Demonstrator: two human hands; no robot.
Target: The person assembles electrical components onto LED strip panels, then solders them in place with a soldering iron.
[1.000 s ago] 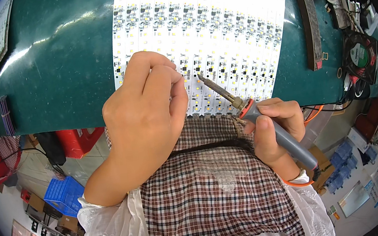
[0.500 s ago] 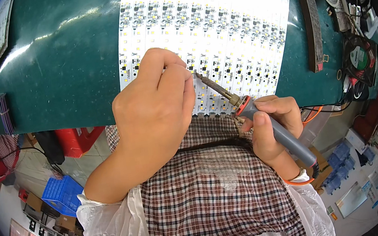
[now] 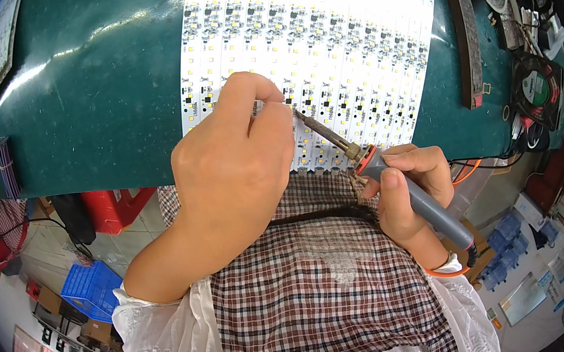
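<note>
The white sheet of LED circuit strips, dotted with small yellow and black components (image 3: 322, 49), lies flat on the dark green mat of the table (image 3: 93, 94), its near edge hanging just over the person's lap. Soldering looks to be the step in hand: the grey-handled soldering iron with an orange collar and a dark metal tip (image 3: 397, 186) slants up and leftward, and its tip meets the sheet in the lower rows, right beside the fingertips of the left hand (image 3: 234, 161). The right hand (image 3: 409, 191) has its grip closed around the iron's handle, thumb along the top, just behind the collar. The left hand is curled, knuckles up, with its fingers pinched at the spot where the tip lands; something thin seems to be held there, perhaps solder wire, but it is too small to tell, so I cannot say for certain what that grip holds. The next joint would call for a steady, short shift of the tip along the row, with the left fingers kept just clear of the hot metal. Further out, a long brown curved bar (image 3: 467, 38) lies on the mat to the right of the sheet, a small black fan (image 3: 536, 89) sits beyond it, and below the table edge a blue plastic crate (image 3: 90, 290) stands on the floor.
</note>
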